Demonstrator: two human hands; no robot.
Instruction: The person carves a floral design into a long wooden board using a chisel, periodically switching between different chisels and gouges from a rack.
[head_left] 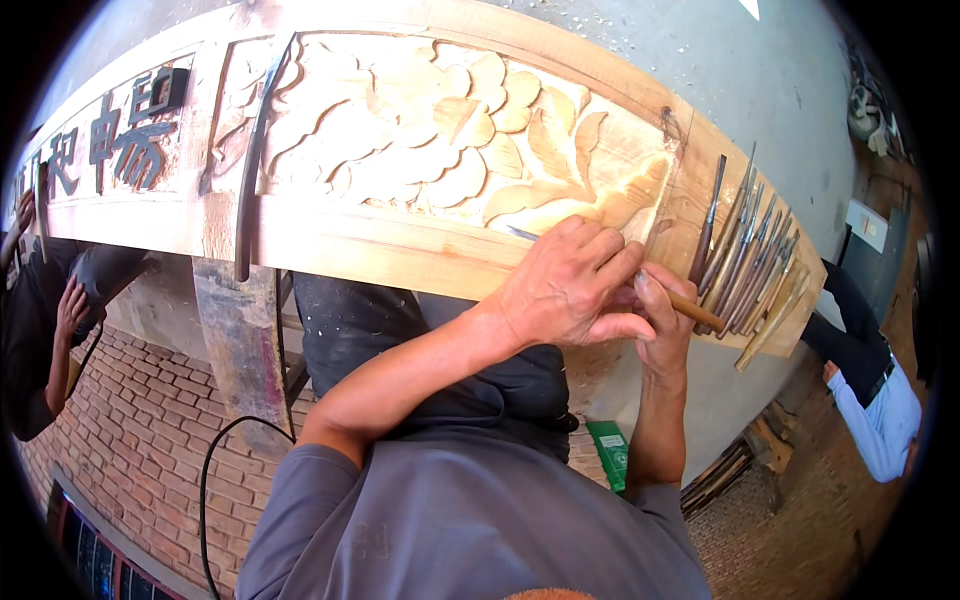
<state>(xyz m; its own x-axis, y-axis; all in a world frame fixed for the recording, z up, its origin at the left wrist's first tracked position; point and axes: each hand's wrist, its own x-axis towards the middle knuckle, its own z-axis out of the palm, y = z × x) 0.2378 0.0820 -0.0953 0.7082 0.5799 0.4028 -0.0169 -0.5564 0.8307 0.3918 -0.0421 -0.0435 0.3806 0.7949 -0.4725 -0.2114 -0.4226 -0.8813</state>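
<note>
My left hand point(572, 283) is closed around a carving chisel point(700, 312) with a brown wooden handle. Its metal tip shows just left of my left hand, at the lower edge of a carved relief. Beside it, my right hand point(665, 325) grips the handle end, with the thumb raised near the left thumb. Both hands are over the near edge of a long pale wooden board point(380, 235). Petals and leaves are carved in the flower relief point(440, 120); part of its lower right lies behind my hands.
Several chisels point(745, 255) lie in a row at the board's right end. A long dark bar point(258, 160) crosses the board. Raised dark characters point(145, 125) stand at the left, near another person's hand point(72, 303). A green box point(608, 450) is below; someone in light blue point(885, 430) is at right.
</note>
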